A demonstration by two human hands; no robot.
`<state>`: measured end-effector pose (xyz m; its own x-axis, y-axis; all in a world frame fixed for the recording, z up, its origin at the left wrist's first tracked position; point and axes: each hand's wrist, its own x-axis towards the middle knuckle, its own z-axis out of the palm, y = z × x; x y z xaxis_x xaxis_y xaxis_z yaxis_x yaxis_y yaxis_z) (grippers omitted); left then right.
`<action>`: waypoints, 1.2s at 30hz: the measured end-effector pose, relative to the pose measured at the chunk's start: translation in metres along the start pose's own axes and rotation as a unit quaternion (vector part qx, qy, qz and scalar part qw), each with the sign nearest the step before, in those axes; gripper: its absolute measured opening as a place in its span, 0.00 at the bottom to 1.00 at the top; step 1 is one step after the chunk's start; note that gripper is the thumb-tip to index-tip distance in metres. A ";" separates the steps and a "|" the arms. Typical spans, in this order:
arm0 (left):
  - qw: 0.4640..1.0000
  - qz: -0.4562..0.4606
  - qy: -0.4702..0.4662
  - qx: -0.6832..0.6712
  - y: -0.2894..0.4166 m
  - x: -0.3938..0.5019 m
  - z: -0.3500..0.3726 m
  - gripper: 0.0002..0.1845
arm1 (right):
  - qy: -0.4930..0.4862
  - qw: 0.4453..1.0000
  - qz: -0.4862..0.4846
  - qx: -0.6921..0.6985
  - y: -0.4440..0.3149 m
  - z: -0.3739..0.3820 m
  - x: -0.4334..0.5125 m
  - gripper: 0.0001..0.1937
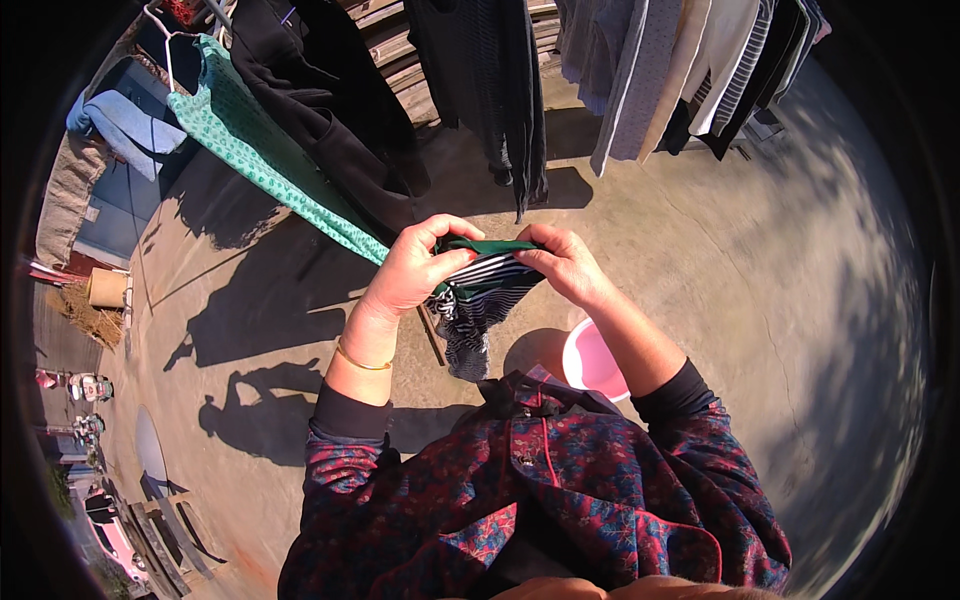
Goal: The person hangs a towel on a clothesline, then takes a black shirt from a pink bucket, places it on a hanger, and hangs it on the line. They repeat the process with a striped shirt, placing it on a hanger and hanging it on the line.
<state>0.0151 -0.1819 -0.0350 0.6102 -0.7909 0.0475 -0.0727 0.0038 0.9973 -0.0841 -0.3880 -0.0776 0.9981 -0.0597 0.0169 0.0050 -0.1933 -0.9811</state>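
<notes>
A black-and-white striped garment with a green edge [469,330] is stretched between my two hands in front of my chest. My left hand [420,262] pinches the green edge between thumb and fingers at its left end. At the other end, my right hand [566,262] grips the same edge. The striped cloth hangs down bunched below my left hand. Just beyond my left hand is the lower end of a turquoise patterned garment [270,172] on a white hanger. Dark trousers [322,127] hang beside it.
More clothes hang ahead, including a dark grey garment [480,82] and several light and striped ones [637,82]. A pink basin [592,360] stands on the concrete ground [720,300] below my right forearm. A blue cloth [135,127] hangs at far left. A wooden frame [161,540] lies lower left.
</notes>
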 end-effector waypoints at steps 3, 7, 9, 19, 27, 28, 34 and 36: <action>0.975 0.035 0.017 0.218 -0.008 -0.017 -0.026 0.15 | 0.051 0.990 -0.030 0.129 -0.014 0.009 0.013 0.08; 0.934 0.057 0.044 0.349 -0.043 -0.038 -0.039 0.17 | 0.029 0.989 -0.027 0.142 -0.034 0.026 0.023 0.08; 0.899 0.044 0.096 0.425 -0.063 -0.048 -0.047 0.15 | 0.072 0.973 -0.023 0.220 -0.042 0.025 0.028 0.07; 0.838 0.061 0.394 0.373 -0.118 -0.057 -0.080 0.11 | 0.146 0.971 -0.088 0.169 -0.043 -0.002 0.011 0.06; 0.932 -0.055 0.343 -0.098 -0.113 -0.055 -0.079 0.09 | 0.129 0.949 -0.058 -0.281 -0.007 -0.028 0.027 0.06; 0.915 -0.009 0.369 -0.164 -0.111 -0.053 -0.079 0.09 | 0.133 0.974 -0.029 -0.180 -0.001 -0.028 0.029 0.07; 0.867 -0.037 0.304 -0.394 -0.084 -0.047 -0.078 0.11 | -0.030 0.933 -0.135 -0.333 0.025 -0.024 0.056 0.09; 0.839 -0.009 0.360 -0.409 -0.069 -0.045 -0.082 0.10 | -0.064 0.965 -0.094 -0.236 0.022 -0.035 0.071 0.10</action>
<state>0.0574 -0.0964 -0.1010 0.9445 -0.2231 -0.2411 0.3285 0.6469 0.6882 -0.0156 -0.4308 -0.0908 0.9820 0.1355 0.1315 0.1875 -0.6155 -0.7655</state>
